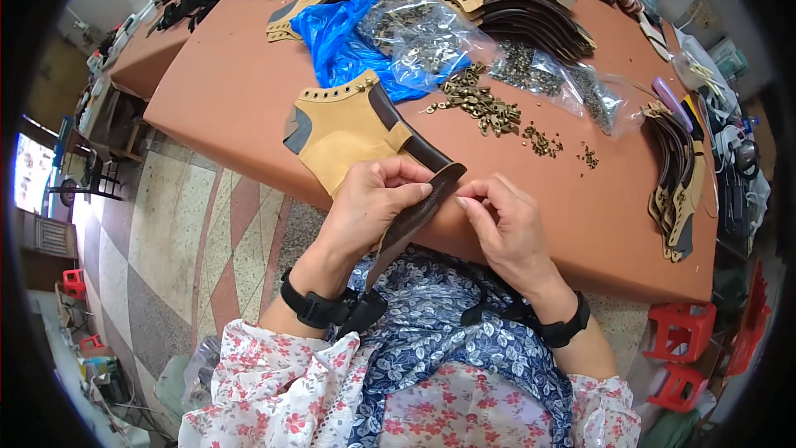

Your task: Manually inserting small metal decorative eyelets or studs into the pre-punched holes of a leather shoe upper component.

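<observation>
At the table's near edge lies a tan and dark brown leather shoe upper [344,133], with a row of eyelets and metal hooks along its far end. My left hand [369,203] is closed on its dark brown flap, thumb on top, and this part is raised and bent toward me. Just right of the flap, my right hand [506,220] has thumb and forefinger pinched together. Whatever may be between these fingertips is too small to make out. Part of the upper is hidden behind my left hand.
Loose brass-coloured lace hooks [489,108] and small rivets [543,143] lie scattered beyond my hands. Behind them are a blue plastic bag [327,33], clear bags of metal fittings [414,29] and stacked uppers [531,21]. More uppers [672,174] lie at the right edge, above red stools [680,332].
</observation>
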Demonstrator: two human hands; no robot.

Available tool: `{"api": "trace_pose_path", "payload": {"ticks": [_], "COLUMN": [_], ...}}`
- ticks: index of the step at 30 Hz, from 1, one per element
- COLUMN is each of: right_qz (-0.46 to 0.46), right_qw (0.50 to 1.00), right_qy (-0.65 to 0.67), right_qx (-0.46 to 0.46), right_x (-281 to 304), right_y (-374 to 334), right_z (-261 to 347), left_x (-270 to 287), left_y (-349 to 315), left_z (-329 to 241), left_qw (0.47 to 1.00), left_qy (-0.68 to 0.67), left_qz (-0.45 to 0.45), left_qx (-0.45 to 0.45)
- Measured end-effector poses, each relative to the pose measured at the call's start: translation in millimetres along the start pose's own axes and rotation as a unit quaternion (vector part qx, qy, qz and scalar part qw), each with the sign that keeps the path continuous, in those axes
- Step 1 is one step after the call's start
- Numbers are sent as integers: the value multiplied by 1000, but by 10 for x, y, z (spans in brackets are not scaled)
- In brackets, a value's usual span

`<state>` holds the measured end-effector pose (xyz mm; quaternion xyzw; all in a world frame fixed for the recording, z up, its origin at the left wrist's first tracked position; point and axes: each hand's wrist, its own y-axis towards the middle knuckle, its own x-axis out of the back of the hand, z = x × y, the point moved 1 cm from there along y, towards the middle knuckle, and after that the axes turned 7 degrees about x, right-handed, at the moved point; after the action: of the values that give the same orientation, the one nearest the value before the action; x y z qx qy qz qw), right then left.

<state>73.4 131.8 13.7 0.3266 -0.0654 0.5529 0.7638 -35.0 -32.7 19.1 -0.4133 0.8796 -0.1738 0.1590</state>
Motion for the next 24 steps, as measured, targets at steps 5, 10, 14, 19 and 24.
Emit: {"api": "trace_pose_path", "payload": {"ticks": [5,10,14,19,24], "right_qz": [-7,-21,-21,-17,-10], "right_qw": [1000,1000,1000,1000,998], "right_qy": [-5,11,7,-7,37], "right_qx": [10,2,3,6,-43], "right_x": [-85,-107,-141,-151,-148], "right_y": [51,62,89,99,102], "right_z": [-48,-110,-88,-117,-113], "left_x": [8,14,12,5,9], "left_y": [-3,47,23,23,26], "left_z": [6,29,9,21,45], "left_qw": [1000,1000,1000,1000,1000], "left_qy": [-22,-20,-23,-30,-15], "left_qz": [-2,-3,0,1,-5], "left_qx": [-2,7,4,9,6]}}
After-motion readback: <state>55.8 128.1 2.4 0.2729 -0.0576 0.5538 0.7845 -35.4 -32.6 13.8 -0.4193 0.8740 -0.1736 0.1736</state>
